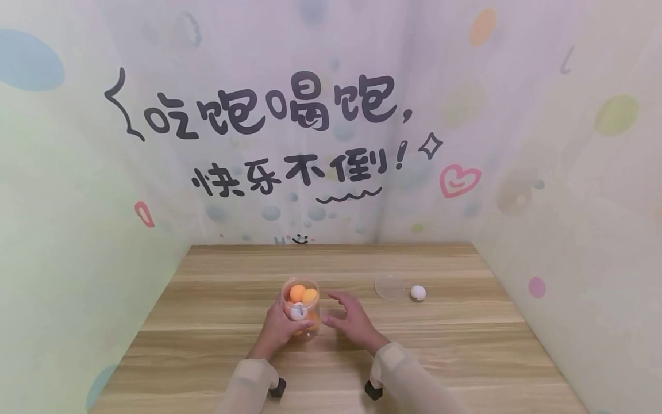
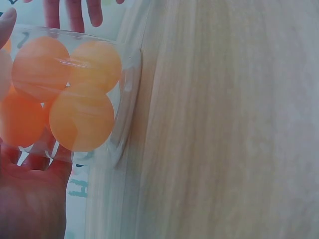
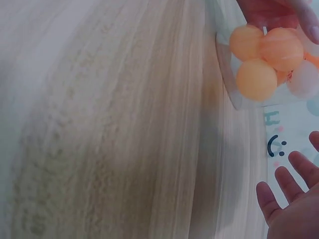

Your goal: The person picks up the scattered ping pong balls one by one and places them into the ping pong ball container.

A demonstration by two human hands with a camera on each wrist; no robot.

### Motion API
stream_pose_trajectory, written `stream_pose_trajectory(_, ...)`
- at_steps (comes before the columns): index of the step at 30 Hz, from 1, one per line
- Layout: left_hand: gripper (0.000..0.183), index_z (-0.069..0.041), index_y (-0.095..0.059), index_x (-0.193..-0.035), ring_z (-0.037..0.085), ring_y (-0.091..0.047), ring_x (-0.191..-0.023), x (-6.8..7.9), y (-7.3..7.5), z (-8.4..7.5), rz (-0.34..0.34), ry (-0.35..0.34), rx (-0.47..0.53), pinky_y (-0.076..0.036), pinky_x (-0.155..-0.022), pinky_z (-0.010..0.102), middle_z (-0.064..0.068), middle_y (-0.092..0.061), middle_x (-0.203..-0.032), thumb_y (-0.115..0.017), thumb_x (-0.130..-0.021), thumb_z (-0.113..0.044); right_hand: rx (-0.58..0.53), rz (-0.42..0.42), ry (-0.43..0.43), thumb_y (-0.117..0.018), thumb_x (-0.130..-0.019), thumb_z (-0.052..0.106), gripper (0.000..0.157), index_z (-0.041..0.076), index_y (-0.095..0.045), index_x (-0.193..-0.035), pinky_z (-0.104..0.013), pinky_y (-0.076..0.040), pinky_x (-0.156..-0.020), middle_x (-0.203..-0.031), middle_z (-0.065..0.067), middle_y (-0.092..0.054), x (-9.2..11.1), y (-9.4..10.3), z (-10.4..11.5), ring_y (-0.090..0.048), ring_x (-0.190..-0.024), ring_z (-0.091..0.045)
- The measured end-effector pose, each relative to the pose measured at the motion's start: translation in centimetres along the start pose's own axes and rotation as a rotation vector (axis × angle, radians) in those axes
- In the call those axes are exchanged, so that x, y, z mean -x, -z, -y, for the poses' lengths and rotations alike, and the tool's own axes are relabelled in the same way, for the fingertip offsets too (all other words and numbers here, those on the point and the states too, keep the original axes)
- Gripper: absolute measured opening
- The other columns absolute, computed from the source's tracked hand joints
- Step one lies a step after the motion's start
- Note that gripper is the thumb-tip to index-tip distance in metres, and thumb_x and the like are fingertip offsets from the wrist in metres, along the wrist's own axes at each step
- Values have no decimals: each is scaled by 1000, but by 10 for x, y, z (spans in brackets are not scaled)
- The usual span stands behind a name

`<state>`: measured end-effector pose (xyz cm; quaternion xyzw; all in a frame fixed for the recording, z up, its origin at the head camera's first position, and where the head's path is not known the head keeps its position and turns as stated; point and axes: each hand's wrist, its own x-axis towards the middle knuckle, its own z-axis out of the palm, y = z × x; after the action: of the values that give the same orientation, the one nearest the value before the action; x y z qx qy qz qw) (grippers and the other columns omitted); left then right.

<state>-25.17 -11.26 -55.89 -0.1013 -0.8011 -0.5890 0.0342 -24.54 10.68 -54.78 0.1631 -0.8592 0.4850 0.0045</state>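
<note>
A clear plastic jar [image 1: 310, 334] stands upright on the table, holding several orange table tennis balls [image 2: 81, 118] and at least one white ball [image 1: 299, 311]. My left hand [image 1: 277, 329] grips the jar from its left side, thumb across the near face and fingers around the far side. To the right of the jar, my right hand [image 1: 354, 323] is apart from it, fingers spread and nothing in the palm. The right wrist view shows the same spread fingers [image 3: 281, 186] below the jar. No lid is on the jar's rim.
On the wooden table [image 1: 445, 351], right of the hands, lie a clear round disc [image 1: 389, 288], which looks like a lid, and a loose white ball [image 1: 418, 293] beside it. Printed walls [image 1: 331, 224] enclose the table at the back and both sides.
</note>
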Motion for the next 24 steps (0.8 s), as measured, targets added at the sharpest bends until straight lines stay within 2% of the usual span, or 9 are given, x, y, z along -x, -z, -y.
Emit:
stream_pose_trajectory(4,97,-18,-37,-144,24,-54,-114,0,0,0,3,12,9,-40,-104,47,5,-55,-130,-92,-64,-13,77,2,12,-75,-86,31,63,10,-49,-140,-58,-32,-107,-142,-10,-48,1,1,-3,-38,-133,-35)
stream_pose_trajectory(11,99,-18,-36,-145,23,-55,-113,0,0,0,3,16,15,-41,-104,46,5,-55,-130,-93,-63,-15,238,27,65,-77,-81,41,73,10,-49,-141,-56,-33,-106,-142,-10,-48,4,1,-12,-38,-132,-34)
stream_pose_trajectory(16,99,-18,-35,-145,24,-55,-112,0,0,-1,6,15,18,-41,-104,46,5,-55,-129,-92,-64,-15,256,26,79,-77,-81,41,74,9,-48,-141,-58,-32,-106,-142,-12,-48,6,3,-14,-38,-132,-36)
stream_pose_trajectory(24,99,-17,-34,-146,24,-54,-113,1,0,-1,10,18,15,-40,-104,46,5,-55,-130,-92,-65,-14,257,7,36,-78,-79,42,78,12,-46,-143,-59,-31,-106,-145,-11,-46,6,7,-19,-37,-133,-36)
